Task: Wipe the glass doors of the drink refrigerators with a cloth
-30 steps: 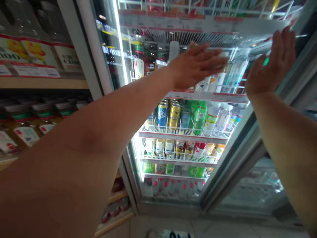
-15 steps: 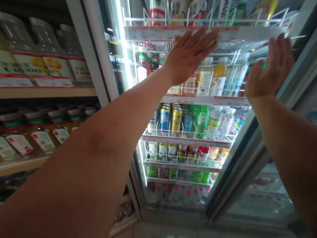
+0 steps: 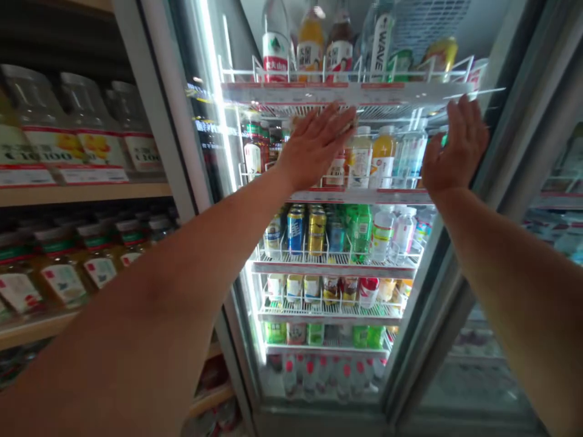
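Note:
My left hand (image 3: 317,144) is stretched out in front of the lit drinks fridge, palm forward and fingers extended. It covers part of the second shelf, and a faint reflection shows beside its fingertips. My right hand (image 3: 456,145) is raised flat near the right side of the same fridge, close to the door frame (image 3: 494,159), thumb apart from the fingers. I see nothing held in either hand; the palms are hidden. Between the hands, behind them, stand an orange drink bottle (image 3: 382,159) and a pale-labelled bottle (image 3: 360,160).
Tall bottles (image 3: 276,51) stand on the top wire shelf (image 3: 314,93). Lower down are a blue can (image 3: 295,230), a gold can (image 3: 316,232) and green bottles (image 3: 361,232). Wooden shelving (image 3: 86,193) with juice bottles (image 3: 101,264) is at left. Another fridge section (image 3: 558,200) adjoins at right.
My view has shifted, so more of the top shelf shows and the fridge sits lower in the picture. Both hands appear lower and further left, still flat and in much the same place before the fridge.

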Motion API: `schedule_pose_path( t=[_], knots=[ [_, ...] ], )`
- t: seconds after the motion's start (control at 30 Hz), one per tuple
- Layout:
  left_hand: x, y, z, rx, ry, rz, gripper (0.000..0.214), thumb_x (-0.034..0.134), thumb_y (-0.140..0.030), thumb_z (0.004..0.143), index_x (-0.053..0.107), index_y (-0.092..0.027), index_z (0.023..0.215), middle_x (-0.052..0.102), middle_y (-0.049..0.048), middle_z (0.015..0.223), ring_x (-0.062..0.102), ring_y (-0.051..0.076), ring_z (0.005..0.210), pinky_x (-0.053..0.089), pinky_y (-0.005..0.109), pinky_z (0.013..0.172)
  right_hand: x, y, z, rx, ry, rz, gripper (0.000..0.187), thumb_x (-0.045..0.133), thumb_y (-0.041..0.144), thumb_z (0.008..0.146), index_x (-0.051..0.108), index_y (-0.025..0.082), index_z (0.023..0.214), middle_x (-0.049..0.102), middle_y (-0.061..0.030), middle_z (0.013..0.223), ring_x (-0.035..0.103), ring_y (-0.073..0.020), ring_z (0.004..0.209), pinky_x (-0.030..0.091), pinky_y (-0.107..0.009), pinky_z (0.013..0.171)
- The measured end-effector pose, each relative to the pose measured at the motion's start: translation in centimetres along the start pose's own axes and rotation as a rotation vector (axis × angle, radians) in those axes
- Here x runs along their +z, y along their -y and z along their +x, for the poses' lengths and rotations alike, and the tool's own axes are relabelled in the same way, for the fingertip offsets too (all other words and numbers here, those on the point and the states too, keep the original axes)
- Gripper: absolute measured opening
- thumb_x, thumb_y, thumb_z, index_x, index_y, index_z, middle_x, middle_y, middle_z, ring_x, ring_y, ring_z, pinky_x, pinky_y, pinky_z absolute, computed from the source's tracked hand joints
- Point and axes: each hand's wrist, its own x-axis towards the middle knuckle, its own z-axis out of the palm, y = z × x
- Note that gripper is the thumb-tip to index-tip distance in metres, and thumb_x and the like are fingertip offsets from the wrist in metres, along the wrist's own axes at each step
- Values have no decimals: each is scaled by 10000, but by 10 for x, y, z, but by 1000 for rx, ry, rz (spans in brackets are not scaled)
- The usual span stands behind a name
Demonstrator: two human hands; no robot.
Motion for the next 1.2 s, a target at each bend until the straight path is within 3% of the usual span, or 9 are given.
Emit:
schedule_pose_path(
  t=[0.1,0.17,0.33,0.53,0.73,0.9,1.0,1.1,1.2],
  knots=[
    [-2,-6,-6,322,172,-45,531,367,-153,1058,441,-276,1570,385,-23,1656,225,202,1590,246,513,1314,3,-4,1,-16,-21,13,673,381,358,892,478,178,1533,403,-36,1621,362,-262,1539,322,-597,1250],
    [-5,1,-7,426,242,-59,530,343,-169,1071,411,-284,1584,359,-53,1666,228,181,1588,246,480,1320,5,-5,1,-10,-37,25,675,364,398,885,491,237,1528,406,1,1613,386,-280,1525,327,-604,1240],
    [-8,22,-15,-71,-38,1,524,227,-292,1104,395,-297,1601,263,-62,1700,198,257,1596,175,523,1327,5,-5,1,28,-14,49,643,352,444,902,434,412,1539,359,117,1617,341,-235,1548,270,-522,1288],
    [-7,10,-26,364,245,-140,481,336,-249,1092,475,-386,1532,425,-141,1613,320,133,1553,275,436,1314,2,-4,0,13,-2,34,632,384,393,912,463,330,1536,372,57,1620,341,-220,1549,278,-507,1290],
    [-4,9,-14,-68,10,-29,530,255,-271,1100,353,-258,1620,214,-42,1717,144,275,1606,132,591,1317,-3,-2,0,21,54,2,639,404,364,932,433,263,1562,344,19,1646,299,-212,1569,251,-506,1305],
    [-6,-2,-25,384,287,-110,489,302,-278,1094,439,-374,1554,370,-131,1651,250,147,1580,226,445,1333,-2,-5,1,24,74,-28,674,390,356,907,400,273,1575,318,30,1661,272,-215,1579,247,-528,1306],
    [-14,5,-25,148,146,-9,525,281,-280,1080,403,-285,1590,350,-61,1670,274,189,1574,235,435,1324,0,-7,1,27,82,-23,671,409,359,908,384,339,1578,301,62,1660,265,-195,1580,238,-493,1312],
    [-12,-2,-23,-121,8,74,574,297,-233,1056,373,-136,1617,301,87,1692,215,310,1590,215,550,1307,1,-9,1,-6,64,-5,656,419,348,929,401,262,1579,320,16,1662,273,-230,1579,243,-527,1305],
    [-4,-21,-20,83,185,7,574,365,-244,1053,353,-225,1626,306,16,1695,178,281,1600,184,560,1316,1,-14,1,-34,55,-13,649,409,349,947,400,223,1584,318,2,1660,275,-233,1578,259,-538,1297]
  ],
)
